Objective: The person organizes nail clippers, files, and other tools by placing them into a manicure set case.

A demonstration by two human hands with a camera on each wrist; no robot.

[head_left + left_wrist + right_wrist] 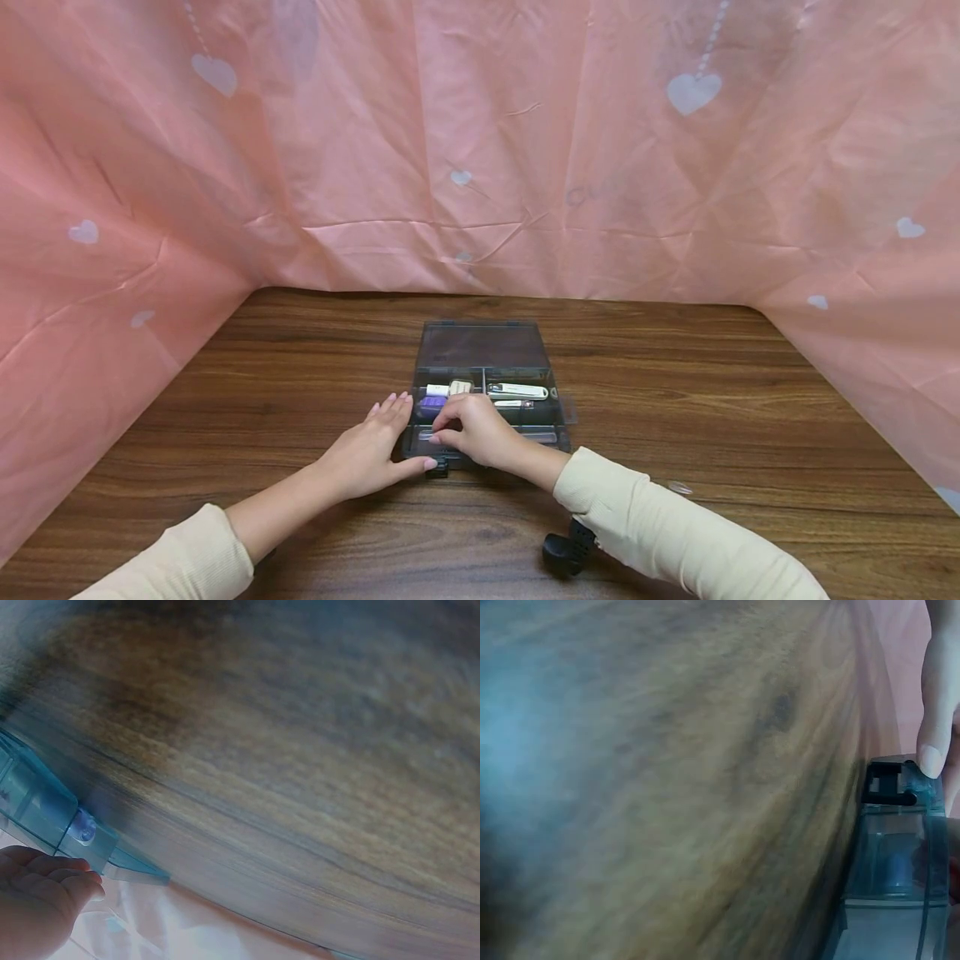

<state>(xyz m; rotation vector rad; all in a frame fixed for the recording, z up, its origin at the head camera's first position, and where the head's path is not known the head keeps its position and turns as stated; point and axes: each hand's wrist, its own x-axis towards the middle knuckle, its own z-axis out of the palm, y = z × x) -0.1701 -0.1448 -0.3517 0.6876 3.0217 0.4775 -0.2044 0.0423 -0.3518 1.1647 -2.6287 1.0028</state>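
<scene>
A dark see-through organizer box (pixel 557 408) lies on the table with its lid (pixel 483 346) folded back. My left hand (pixel 375 446) rests along its left side, fingers straight, the thumb by the black front latch (pixel 437 468); in the right wrist view that thumb (pixel 930 759) is at the latch. Over the front compartment, my right hand (pixel 480 429) pinches a thin clear strip (pixel 425 435) between thumb and forefinger. Behind it are a purple item (pixel 432 405), a cream item (pixel 461 387), a nail clipper (pixel 517 391) and a smaller clipper (pixel 513 404).
A small clear piece (pixel 680 488) lies on the wooden table (pixel 675 375) beside the right sleeve (pixel 660 521). A black object (pixel 562 554) sits near the front edge, partly behind that sleeve. Pink curtains (pixel 495 150) enclose the table at the back and sides.
</scene>
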